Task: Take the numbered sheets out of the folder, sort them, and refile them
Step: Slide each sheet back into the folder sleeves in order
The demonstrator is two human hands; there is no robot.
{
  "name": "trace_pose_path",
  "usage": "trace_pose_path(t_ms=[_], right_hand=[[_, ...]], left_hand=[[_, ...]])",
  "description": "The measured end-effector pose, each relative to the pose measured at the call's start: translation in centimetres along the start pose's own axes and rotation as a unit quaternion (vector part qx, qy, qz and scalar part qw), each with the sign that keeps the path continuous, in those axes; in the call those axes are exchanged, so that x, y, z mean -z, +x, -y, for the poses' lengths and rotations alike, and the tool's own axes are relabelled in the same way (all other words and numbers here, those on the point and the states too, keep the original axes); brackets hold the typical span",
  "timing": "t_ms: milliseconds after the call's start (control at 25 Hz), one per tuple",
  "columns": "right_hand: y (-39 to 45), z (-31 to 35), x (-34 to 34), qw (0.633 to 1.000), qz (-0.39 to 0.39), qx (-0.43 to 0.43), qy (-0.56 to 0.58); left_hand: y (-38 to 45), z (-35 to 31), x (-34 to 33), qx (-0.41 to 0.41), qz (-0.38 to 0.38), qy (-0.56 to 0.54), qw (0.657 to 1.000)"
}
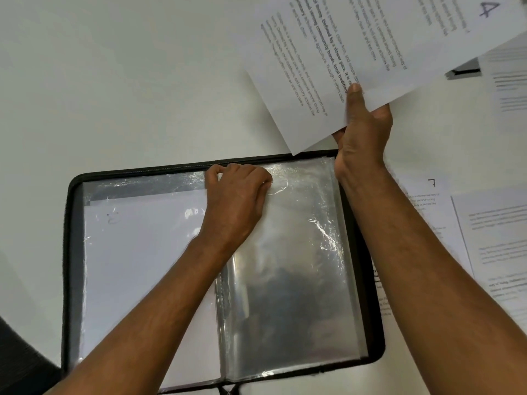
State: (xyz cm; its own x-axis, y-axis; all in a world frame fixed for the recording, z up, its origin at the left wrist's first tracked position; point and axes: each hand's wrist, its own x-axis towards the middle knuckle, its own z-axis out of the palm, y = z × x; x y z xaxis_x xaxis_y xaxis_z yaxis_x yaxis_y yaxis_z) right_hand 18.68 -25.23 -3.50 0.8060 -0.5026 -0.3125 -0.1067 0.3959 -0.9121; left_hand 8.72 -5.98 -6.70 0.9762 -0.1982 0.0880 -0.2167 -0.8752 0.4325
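Note:
A black zip folder [74, 252] lies open on the white table. Its left sleeve [142, 252] holds a white sheet. The right sleeve [299, 266] is clear plastic and looks empty. My left hand [236, 201] pinches the top edge of that right sleeve near the spine. My right hand [362, 129] is raised above the folder's top right corner and grips printed sheets [356, 52], thumb on top. The uppermost sheet bears a handwritten 4 [489, 8] at its far corner.
More printed sheets lie on the table to the right of the folder, one marked 7 [432, 182], others overlapping [496, 238]. Another sheet [507, 81] lies at the upper right beside a dark object [463, 70]. A dark shape [17, 363] sits at the lower left.

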Motion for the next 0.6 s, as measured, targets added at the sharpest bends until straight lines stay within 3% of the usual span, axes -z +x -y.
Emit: trace_pose_path(t_ms=[600], right_hand=[[0.6, -1.3, 1.7, 0.968, 0.178, 0.028, -0.174]], left_hand=[[1.7, -0.2, 0.6, 0.03, 0.005, -0.027, 0.999]])
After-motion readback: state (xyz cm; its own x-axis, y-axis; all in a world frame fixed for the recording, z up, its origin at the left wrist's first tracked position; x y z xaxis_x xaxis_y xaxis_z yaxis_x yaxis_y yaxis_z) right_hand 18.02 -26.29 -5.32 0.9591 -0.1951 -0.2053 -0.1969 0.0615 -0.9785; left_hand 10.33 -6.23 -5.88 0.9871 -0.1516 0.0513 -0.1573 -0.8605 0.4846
